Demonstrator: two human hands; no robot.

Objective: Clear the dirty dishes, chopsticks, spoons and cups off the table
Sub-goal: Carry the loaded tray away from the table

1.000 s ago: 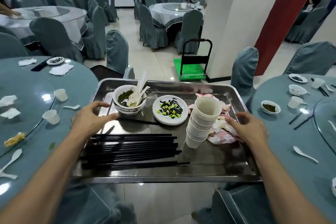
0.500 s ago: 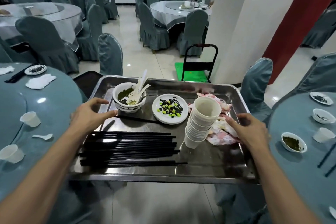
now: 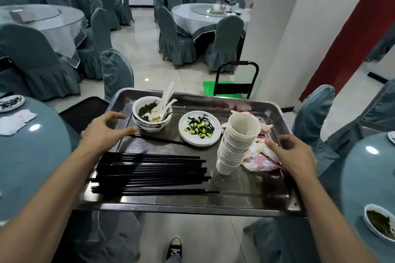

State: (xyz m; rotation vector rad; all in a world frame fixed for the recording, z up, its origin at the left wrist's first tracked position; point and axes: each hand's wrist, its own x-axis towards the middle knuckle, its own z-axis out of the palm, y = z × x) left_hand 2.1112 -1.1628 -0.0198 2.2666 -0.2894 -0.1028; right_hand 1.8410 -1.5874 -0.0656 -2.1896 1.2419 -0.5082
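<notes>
Tray (image 3: 192, 206) advanced; left hand (image 3: 104, 132) and right hand (image 3: 292, 156) fingers (image 3: 128, 130) grip it.

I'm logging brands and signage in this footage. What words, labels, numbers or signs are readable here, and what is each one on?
None: no text can be read anywhere in this view.
The tray, stacked cups, plate and bowls show no markings.
The green trolley shows no label.
Any marking on the shoe is too small to read.
</notes>
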